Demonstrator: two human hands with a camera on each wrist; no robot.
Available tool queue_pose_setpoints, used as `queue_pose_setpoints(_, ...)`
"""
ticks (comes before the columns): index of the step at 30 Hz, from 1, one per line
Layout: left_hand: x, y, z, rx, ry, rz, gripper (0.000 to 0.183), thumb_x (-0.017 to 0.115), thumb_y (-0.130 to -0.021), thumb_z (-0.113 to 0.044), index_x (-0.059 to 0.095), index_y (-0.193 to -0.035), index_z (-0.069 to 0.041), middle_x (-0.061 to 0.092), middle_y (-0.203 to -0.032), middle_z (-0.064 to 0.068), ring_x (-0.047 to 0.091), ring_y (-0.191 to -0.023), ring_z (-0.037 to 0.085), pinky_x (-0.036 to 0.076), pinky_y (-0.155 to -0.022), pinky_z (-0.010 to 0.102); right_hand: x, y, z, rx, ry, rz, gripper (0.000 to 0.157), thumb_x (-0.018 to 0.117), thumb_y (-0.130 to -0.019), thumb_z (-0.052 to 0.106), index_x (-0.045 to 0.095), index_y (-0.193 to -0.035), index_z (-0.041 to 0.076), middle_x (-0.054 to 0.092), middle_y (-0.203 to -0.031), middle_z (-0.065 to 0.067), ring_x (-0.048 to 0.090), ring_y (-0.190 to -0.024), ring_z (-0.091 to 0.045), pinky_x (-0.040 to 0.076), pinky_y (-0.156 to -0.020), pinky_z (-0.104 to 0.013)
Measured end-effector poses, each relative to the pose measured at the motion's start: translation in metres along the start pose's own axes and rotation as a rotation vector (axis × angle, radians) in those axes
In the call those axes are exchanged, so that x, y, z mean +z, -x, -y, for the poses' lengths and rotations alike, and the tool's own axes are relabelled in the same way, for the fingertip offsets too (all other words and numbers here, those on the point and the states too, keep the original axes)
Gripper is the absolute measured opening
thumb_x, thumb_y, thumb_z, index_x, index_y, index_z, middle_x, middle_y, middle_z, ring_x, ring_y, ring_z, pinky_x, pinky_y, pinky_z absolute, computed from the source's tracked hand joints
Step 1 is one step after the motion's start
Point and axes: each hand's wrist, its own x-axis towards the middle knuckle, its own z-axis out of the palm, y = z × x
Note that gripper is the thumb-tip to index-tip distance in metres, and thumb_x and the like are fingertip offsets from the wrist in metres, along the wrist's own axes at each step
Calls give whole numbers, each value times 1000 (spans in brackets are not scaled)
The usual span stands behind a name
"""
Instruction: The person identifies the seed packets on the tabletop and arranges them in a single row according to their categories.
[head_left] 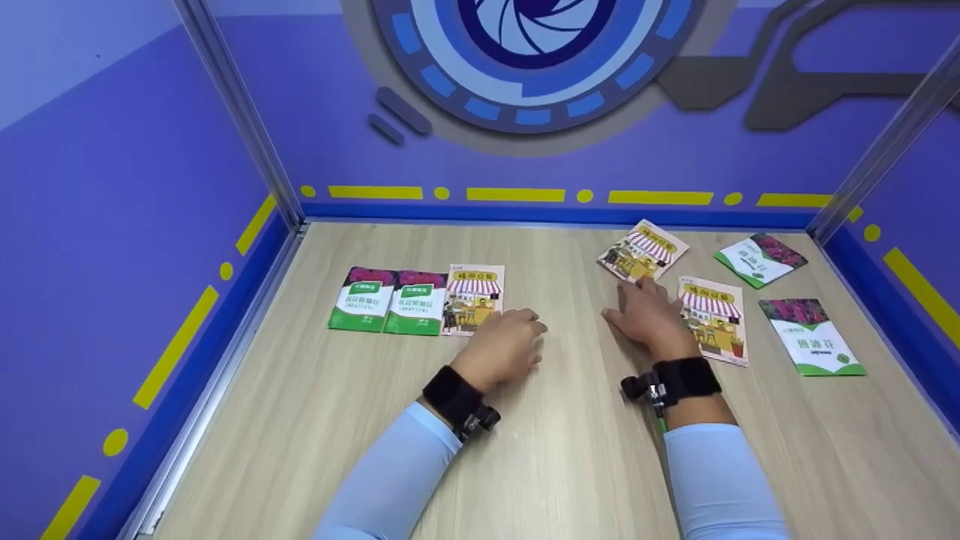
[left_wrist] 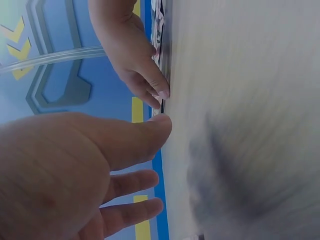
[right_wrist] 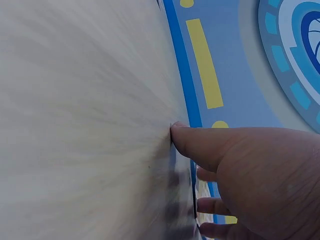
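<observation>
My left hand [head_left: 504, 346] hovers low over the table with fingers relaxed and nothing in them, beside a pink packet with a striped awning picture [head_left: 472, 296]. That packet ends a side-by-side row with two green-and-white flower packets [head_left: 364, 304], [head_left: 414, 306]. My right hand [head_left: 646, 313] reaches forward, its fingertips right at the near edge of a tilted awning packet [head_left: 643, 251]. In the right wrist view its thumb [right_wrist: 200, 142] and fingers are extended, with the thumb tip down at the tabletop. Another awning packet [head_left: 716, 322] lies partly under the right hand's outline.
Two more green-and-white flower packets [head_left: 761, 259], [head_left: 812, 337] lie at the right side, turned at different angles. The wooden table [head_left: 555, 450] is bounded by a purple back wall [head_left: 525, 169] and side walls with metal corner posts.
</observation>
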Motion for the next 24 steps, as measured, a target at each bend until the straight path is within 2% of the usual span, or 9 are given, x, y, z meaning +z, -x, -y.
queue_pose_setpoints(3,-1,-1,-2,-1,15,13,44,77,-108,-33,74,-149,-18,71,-152,5,69,-139,27,56,-121,49,-1,1,1,7,16,0,84,65,-112,47,37,-173,-4,30,-173,-40,27,-163,-62,13,-131,-89)
queue_pose_setpoints(5,-2,-1,-3,1,25,23,45,76,-108,-33,74,-150,-18,70,-153,5,69,-140,27,55,-123,50,-1,2,3,4,31,-10,80,65,-113,46,43,-169,-6,37,-167,-40,33,-159,-62,17,-131,-88)
queue_pose_setpoints(9,-2,-1,-3,1,30,22,45,76,-108,-34,74,-149,-18,69,-156,5,68,-141,28,55,-123,51,-2,5,4,-30,63,-56,57,64,-113,35,64,-152,-6,50,-151,-39,47,-143,-61,34,-124,-83)
queue_pose_setpoints(11,-1,-1,-2,-7,24,20,44,76,-108,-34,75,-149,-18,69,-157,5,68,-142,28,55,-122,51,-3,7,4,-53,72,-81,47,63,-112,28,69,-144,-6,51,-150,-39,51,-139,-61,41,-120,-78)
queue_pose_setpoints(16,-1,-1,0,-25,9,22,45,76,-108,-38,75,-149,-19,68,-158,5,68,-141,28,57,-120,52,-6,7,2,-98,46,-119,36,59,-111,15,72,-136,-8,55,-158,-37,56,-144,-59,48,-121,-71)
queue_pose_setpoints(21,0,-2,-1,-24,36,43,51,75,-108,-45,73,-152,-19,67,-160,5,67,-144,29,54,-123,51,-8,7,2,-91,0,-120,27,58,-110,9,74,-127,-5,72,-132,-32,71,-121,-54,58,-105,-68)
queue_pose_setpoints(24,0,-3,-2,-3,22,37,51,75,-108,-46,73,-152,-19,68,-159,4,68,-143,27,56,-122,48,-9,5,2,-75,8,-125,26,60,-110,10,77,-126,-2,76,-127,-30,74,-117,-51,60,-101,-67)
